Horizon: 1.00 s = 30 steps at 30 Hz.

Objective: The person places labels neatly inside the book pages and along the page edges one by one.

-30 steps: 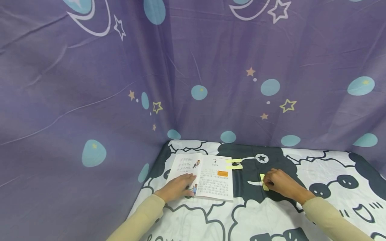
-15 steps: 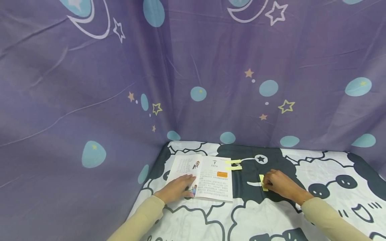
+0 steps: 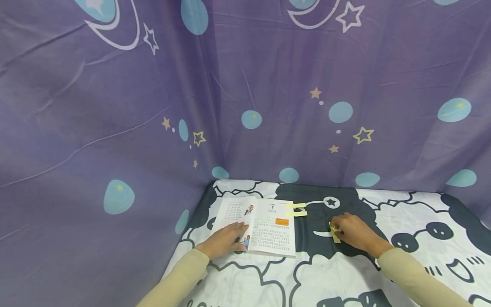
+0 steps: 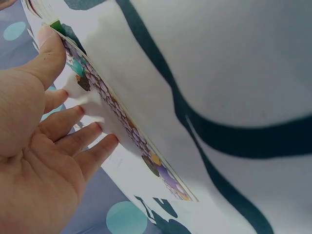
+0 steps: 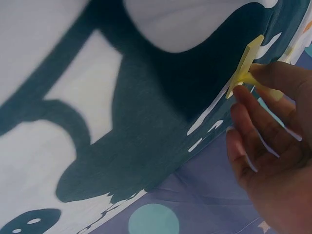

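An open book [image 3: 268, 245] with printed text and small pictures lies on the patterned cloth. My left hand [image 3: 223, 239] rests on its left page, fingers extended; in the left wrist view the thumb [image 4: 51, 56] lies along the book's edge. To the right of the book is a small pad of yellow sticky notes [image 5: 251, 51]. My right hand [image 3: 354, 231] pinches the top yellow sticky note [image 5: 247, 78] between thumb and fingertips, and this strip bends up from the pad. Two yellow sticky tabs [image 3: 299, 214] stick out from the right page's edge.
Beneath everything is a white and dark cloth [image 3: 249, 285] with cartoon sheep. A purple curtain [image 3: 276, 145] with stars and moons hangs behind and to the left. An orange box [image 3: 282, 222] is printed on the right page.
My right hand has shifted slightly left over the pad, and a yellow sticky note now shows raised at its fingertips. The left hand stays on the book.
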{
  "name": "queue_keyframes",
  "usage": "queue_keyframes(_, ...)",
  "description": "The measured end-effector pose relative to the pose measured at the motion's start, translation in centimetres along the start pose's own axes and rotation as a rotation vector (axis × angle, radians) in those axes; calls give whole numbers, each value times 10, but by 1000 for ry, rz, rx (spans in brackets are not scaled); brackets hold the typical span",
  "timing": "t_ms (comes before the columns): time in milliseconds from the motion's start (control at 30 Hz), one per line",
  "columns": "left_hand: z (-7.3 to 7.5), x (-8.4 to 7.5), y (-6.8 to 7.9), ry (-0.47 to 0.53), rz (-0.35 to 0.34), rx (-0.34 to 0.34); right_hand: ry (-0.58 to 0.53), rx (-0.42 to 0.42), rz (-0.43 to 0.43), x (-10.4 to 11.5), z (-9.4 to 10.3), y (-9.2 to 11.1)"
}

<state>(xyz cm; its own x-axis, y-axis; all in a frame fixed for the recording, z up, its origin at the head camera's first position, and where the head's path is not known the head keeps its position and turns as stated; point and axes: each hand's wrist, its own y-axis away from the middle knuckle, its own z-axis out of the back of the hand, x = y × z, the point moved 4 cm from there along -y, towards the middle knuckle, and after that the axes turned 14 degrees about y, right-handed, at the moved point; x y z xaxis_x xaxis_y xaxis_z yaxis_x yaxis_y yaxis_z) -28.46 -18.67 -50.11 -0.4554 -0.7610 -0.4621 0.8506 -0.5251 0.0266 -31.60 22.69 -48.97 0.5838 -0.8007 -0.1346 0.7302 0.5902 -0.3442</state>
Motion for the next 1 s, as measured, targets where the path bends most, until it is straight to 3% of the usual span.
queue_keyframes(200, 0, -2, 2, 6, -8, -2, 151, -60, 17, 7, -1, -9)
queue_keyframes(433, 0, -2, 2, 12, -24, 3, 267, -73, -19, 12, -5, -16)
queue_keyframes(700, 0, -2, 2, 4, -24, 1, 394, -86, 25, 18, -10, -21)
queue_keyframes(1000, 0, -1, 3, -4, -15, 2, 282, -126, 1, 5, -10, -23)
